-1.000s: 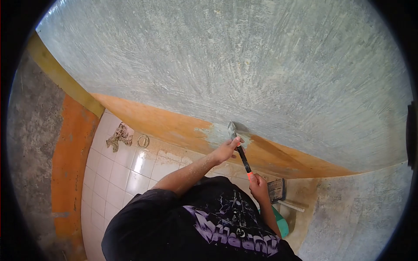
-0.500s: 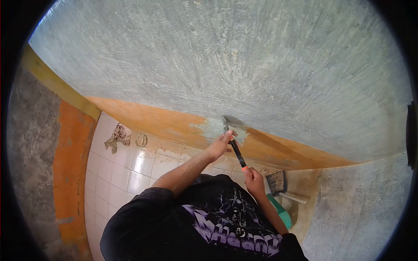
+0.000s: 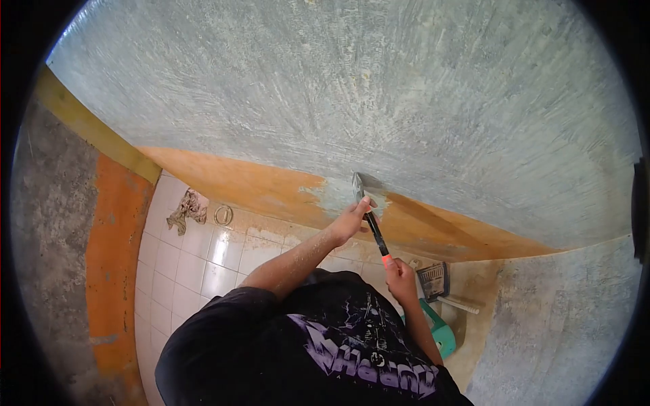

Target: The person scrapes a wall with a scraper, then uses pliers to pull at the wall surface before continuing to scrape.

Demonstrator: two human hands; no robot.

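A long-handled scraper (image 3: 377,234), black with orange parts, slants up against the wall. My left hand (image 3: 350,222) is closed around its upper handle, just below the metal blade (image 3: 358,185). Farther down, my right hand (image 3: 400,278) grips the handle's lower end near an orange band. The blade sits at the wall, by the upper edge of a patch of bare grey (image 3: 335,194) in the orange paint band (image 3: 250,179). Whether the blade edge presses on the surface is hard to see. Pale dust speckles my left forearm.
Roughened grey wall (image 3: 305,88) rises above the orange band. On the white tiled floor (image 3: 193,267) lie a crumpled rag (image 3: 189,208) and a ring-shaped roll (image 3: 223,215). Near my right arm are a dark ribbed tray (image 3: 433,279), a white stick (image 3: 462,306) and a green plastic object (image 3: 441,333).
Both hands and the scraper have shifted slightly to the right in view. The blade is a little higher on the wall, and both grips stay the same.
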